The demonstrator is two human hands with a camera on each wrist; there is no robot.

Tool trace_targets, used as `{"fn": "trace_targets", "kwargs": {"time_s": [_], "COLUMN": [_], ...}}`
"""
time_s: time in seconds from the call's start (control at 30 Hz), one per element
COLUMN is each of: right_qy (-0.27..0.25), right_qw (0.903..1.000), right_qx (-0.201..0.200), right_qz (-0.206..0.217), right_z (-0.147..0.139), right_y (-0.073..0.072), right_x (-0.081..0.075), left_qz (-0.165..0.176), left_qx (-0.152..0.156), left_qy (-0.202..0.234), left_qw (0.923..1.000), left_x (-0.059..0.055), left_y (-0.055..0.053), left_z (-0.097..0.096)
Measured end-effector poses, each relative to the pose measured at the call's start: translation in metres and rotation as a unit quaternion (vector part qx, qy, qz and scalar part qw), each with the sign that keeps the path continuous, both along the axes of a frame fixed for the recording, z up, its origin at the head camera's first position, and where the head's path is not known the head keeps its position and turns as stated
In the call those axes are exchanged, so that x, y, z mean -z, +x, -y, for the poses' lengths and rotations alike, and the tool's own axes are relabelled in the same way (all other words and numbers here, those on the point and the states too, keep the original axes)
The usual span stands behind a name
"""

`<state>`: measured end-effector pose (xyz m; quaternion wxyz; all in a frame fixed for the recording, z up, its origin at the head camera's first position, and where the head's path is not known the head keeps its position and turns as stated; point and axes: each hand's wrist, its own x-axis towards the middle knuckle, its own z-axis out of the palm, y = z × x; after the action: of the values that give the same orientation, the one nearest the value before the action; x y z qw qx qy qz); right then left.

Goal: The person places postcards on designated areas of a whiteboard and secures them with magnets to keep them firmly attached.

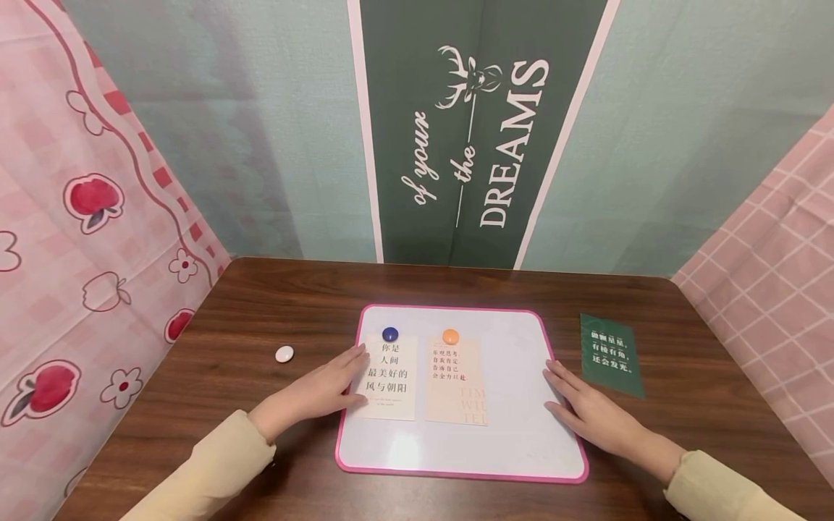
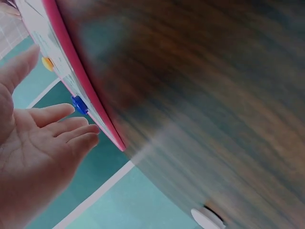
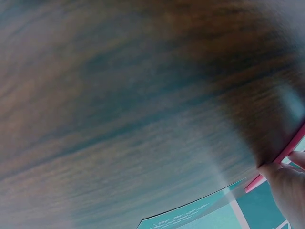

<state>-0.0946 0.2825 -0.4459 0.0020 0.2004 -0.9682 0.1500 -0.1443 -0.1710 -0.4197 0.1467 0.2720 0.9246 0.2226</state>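
A small whiteboard [image 1: 515,441] with a pink rim lies flat on the brown wooden table. Two cards are on it: a cream card [image 1: 392,399] under a blue round magnet [image 1: 390,334], and a peach card [image 1: 449,398] under an orange round magnet [image 1: 451,336]. My left hand [image 1: 319,387] is at the board's left edge, fingers extended, fingertips over the rim near the cream card. At the right edge, my right hand [image 1: 596,416] has its fingertips on the pink rim, fingers fairly straight. Neither hand grips anything in the head view.
On the table [image 1: 195,434], a white round magnet [image 1: 284,354] lies left of the board. A dark green card [image 1: 611,356] with white writing lies to its right. Behind the table hangs a green cloth [image 1: 300,145]; pink cloths cover both sides.
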Motion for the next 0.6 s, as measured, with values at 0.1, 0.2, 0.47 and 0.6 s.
{"fn": "trace_targets", "kwargs": {"time_s": [0.1, 0.2, 0.47, 0.6], "right_qy": [-0.001, 0.0, -0.014, -0.013], "right_qw": [1.0, 1.0, 0.9998, 0.9992], "right_qx": [-0.001, -0.002, 0.004, 0.005], "right_qz": [0.0, 0.001, -0.016, -0.038], "right_z": [0.0, -0.001, 0.0, -0.002], "right_y": [-0.001, -0.002, -0.012, -0.017], "right_x": [0.0, -0.001, -0.012, -0.019], "left_qz": [0.008, 0.028, 0.069, 0.077], "left_qx": [0.013, 0.015, 0.016, 0.014], "left_qy": [0.0, 0.001, -0.018, -0.024], "left_qw": [0.9999, 0.9995, 0.9973, 0.9967], "left_x": [0.0, 0.001, 0.003, 0.002], "left_y": [0.002, 0.004, 0.006, 0.008], "left_z": [0.003, 0.005, 0.006, 0.004]}}
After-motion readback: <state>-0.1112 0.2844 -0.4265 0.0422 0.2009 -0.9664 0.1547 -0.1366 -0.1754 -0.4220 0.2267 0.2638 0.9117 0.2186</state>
